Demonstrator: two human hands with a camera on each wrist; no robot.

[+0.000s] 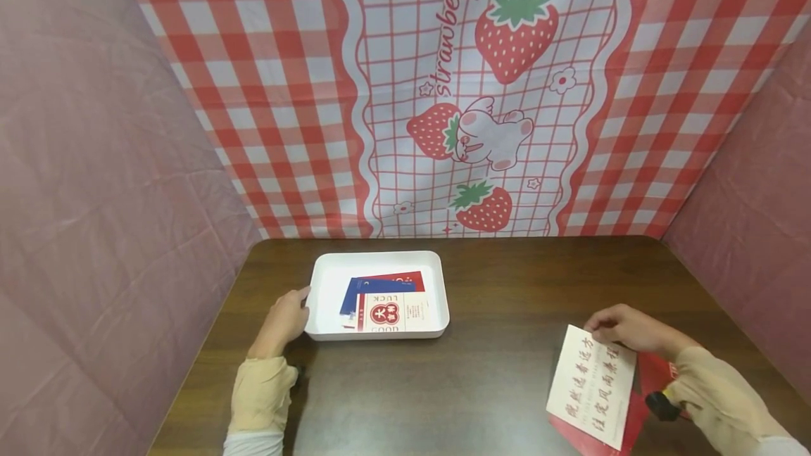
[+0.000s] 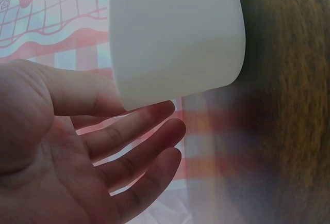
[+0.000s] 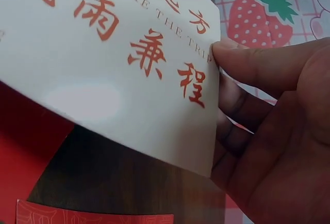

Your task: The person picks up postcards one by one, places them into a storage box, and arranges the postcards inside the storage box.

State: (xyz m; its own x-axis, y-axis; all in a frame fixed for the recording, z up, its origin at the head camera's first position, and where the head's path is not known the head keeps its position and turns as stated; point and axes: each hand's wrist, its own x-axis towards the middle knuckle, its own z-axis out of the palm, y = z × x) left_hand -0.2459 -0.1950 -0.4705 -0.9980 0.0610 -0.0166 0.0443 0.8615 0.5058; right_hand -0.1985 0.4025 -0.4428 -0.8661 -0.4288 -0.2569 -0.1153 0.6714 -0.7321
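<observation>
In the head view, my left hand (image 1: pixel 288 317) is at the left side of a shallow white tray (image 1: pixel 434 330). The left wrist view shows my thumb (image 2: pixel 85 96) going behind the tray's rim and the other fingers outside, so the wall is pinched between them. My right hand (image 1: pixel 624 328) pinches the top edge of a cream card (image 1: pixel 592 389) printed with red Chinese characters. Seen from the right wrist, the thumb (image 3: pixel 258 66) lies on the card's face, with the fingers behind. Red paper pieces (image 1: pixel 652 375) lie below the card, partly covered by it.
Inside the tray lie a red card (image 1: pixel 415 277), a blue card (image 1: pixel 357 290) and a cream card with a red emblem (image 1: pixel 412 312), overlapping. A brown wooden table (image 1: pixel 488 371) supports everything. Behind it hangs a checked strawberry cloth (image 1: pixel 304 125), with pink cloth (image 1: pixel 127 195) at the sides.
</observation>
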